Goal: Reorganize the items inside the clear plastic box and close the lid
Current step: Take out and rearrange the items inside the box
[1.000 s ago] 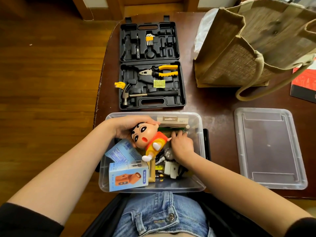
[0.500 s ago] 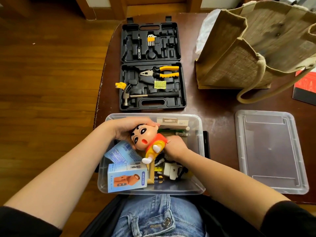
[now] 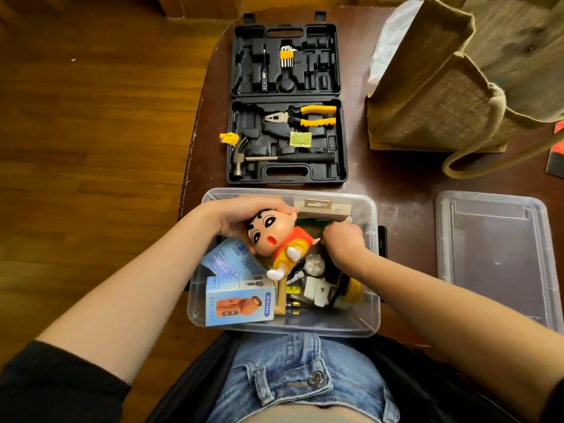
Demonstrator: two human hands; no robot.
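The clear plastic box (image 3: 370, 312) rests at the table's near edge, over my lap. My left hand (image 3: 244, 216) grips the head of a cartoon boy figure (image 3: 280, 241) in a red shirt, held tilted over the box. My right hand (image 3: 343, 239) reaches into the box's right half, fingers curled down among items; what it touches is hidden. Inside lie a blue mini fan carton (image 3: 239, 302), a light blue packet (image 3: 227, 259), a cardboard hang-card (image 3: 323, 207) at the far wall and small mixed parts. The clear lid (image 3: 494, 257) lies flat to the right.
An open black tool case (image 3: 288, 102) with pliers, hammer and hex keys sits behind the box. A woven jute bag (image 3: 464, 74) stands at the back right. A red and black item (image 3: 557, 154) shows at the right edge. Wooden floor lies to the left.
My right hand has shifted slightly toward the box's far right and dug deeper among the items. My left hand keeps the figure in nearly the same spot.
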